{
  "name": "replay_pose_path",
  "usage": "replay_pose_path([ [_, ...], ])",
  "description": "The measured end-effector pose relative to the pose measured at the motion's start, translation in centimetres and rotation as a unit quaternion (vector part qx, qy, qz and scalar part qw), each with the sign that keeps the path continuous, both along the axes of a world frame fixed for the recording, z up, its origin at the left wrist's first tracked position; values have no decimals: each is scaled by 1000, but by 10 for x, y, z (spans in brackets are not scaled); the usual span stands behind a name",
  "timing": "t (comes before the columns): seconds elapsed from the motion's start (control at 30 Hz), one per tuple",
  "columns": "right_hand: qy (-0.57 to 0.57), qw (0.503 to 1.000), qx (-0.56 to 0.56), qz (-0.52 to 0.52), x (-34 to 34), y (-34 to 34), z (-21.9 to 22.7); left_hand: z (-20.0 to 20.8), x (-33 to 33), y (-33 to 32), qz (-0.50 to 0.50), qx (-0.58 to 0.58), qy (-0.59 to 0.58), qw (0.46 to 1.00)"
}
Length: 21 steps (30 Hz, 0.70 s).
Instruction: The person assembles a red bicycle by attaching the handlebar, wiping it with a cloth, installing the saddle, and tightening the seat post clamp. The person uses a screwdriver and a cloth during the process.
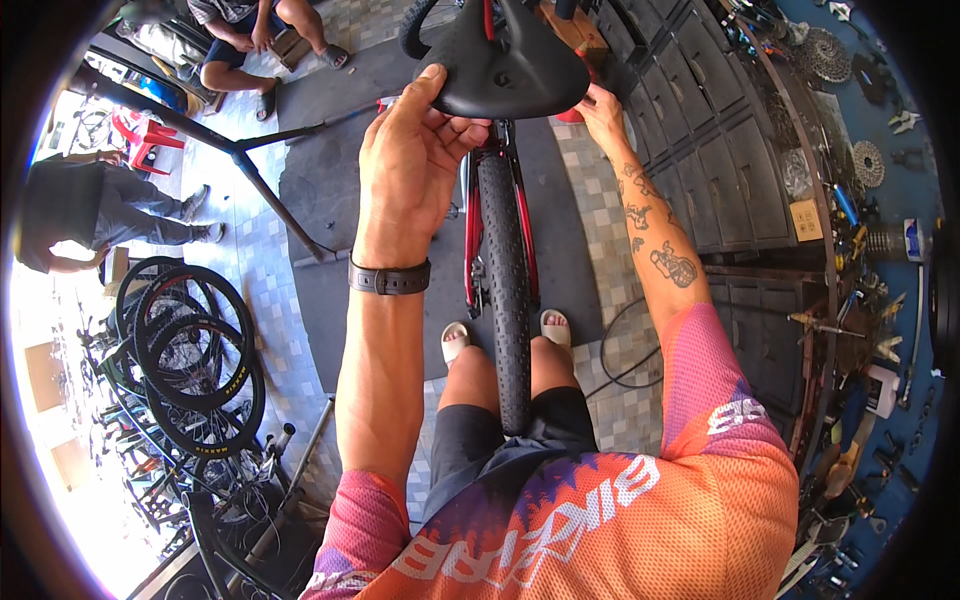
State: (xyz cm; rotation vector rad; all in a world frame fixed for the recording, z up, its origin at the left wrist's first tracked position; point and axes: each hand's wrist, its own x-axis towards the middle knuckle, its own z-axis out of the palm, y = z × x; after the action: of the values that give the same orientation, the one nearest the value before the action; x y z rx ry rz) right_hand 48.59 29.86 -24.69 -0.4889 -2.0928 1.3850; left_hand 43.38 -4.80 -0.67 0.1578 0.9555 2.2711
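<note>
A black bicycle saddle [515, 70] sits at the top middle, above the rear of a red-framed bike [474, 215]. My left hand [415, 140] grips the saddle's left edge, thumb on top and fingers curled underneath. On the other side, my right hand [600, 108] reaches to just beside the saddle's right edge. Its fingers are bent and partly hidden, close to a small red piece [570, 115] whose kind I cannot make out. The knobby tire [503, 270] runs toward me between my legs.
Dark drawer cabinets [690, 130] line the right, beside a blue tool board [900, 300] with sprockets and tools. Several tires [205, 350] and bikes stand at left. A metal stand [240, 150] spreads its legs over a dark mat [330, 190]. Two other people are at upper left, one seated.
</note>
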Motion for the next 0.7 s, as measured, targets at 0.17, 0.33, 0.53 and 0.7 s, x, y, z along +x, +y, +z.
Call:
replay_pose_path([
  [0.17, -3, 1000, 21, -19, 3, -3, 3, 1, 4, 0, -7, -12, 15, 1000],
  [0.33, -48, 998, 20, -45, 3, -2, 3, 1, 8, 1, -5, 0, 13, 1000],
  [0.53, 20, 1000, -16, -1, 1, 3, -4, 1, 7, 1, -9, 2, 10, 1000],
  [0.7, -4, 1000, 8, 14, 4, 5, -2, 0, 7, 2, -6, -4, 8, 1000],
])
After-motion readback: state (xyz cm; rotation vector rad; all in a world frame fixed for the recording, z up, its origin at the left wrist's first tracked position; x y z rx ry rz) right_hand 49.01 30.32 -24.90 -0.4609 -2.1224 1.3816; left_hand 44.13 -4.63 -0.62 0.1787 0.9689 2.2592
